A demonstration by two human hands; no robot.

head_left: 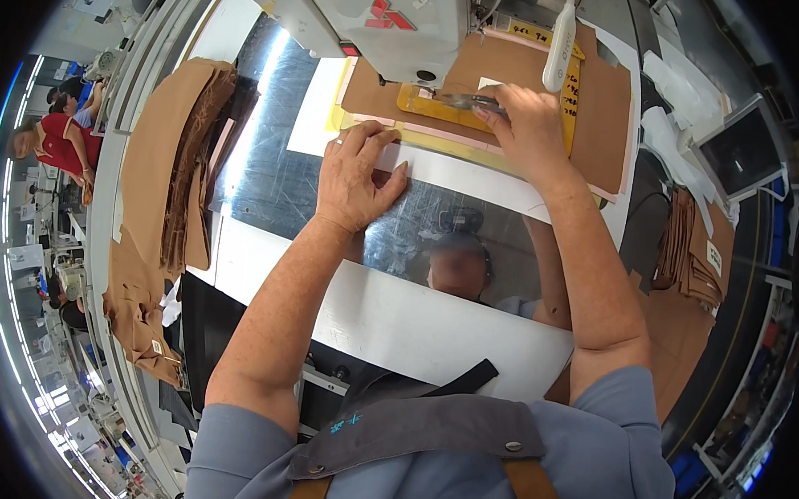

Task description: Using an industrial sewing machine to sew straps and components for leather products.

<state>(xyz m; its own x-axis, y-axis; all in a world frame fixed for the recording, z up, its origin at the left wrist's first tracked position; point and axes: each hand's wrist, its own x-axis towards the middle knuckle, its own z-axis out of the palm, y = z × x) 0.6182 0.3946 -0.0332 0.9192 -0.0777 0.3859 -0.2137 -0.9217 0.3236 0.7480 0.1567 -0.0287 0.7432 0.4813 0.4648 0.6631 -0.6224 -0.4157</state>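
My right hand (525, 126) is closed around a pair of small metal snips (464, 101), their tips pointing left, close under the head of a sewing machine (374, 25). Beneath them lies a yellow template frame (445, 116) on a brown fabric piece (488, 62). My left hand (358, 176) rests at the near left edge of the template's white sheet (470, 168). Its fingers are bent and the thumb stands apart, with nothing seen in its grip. The shiny metal plate (391, 236) under both arms mirrors parts of me.
A thick stack of brown fabric pieces (167, 163) lies to the left, with more brown pieces (138, 314) below it. A white handheld device (559, 51) hangs at the upper right. Farther right are a screen (741, 150) and folded brown pieces (685, 249). People sit at far left.
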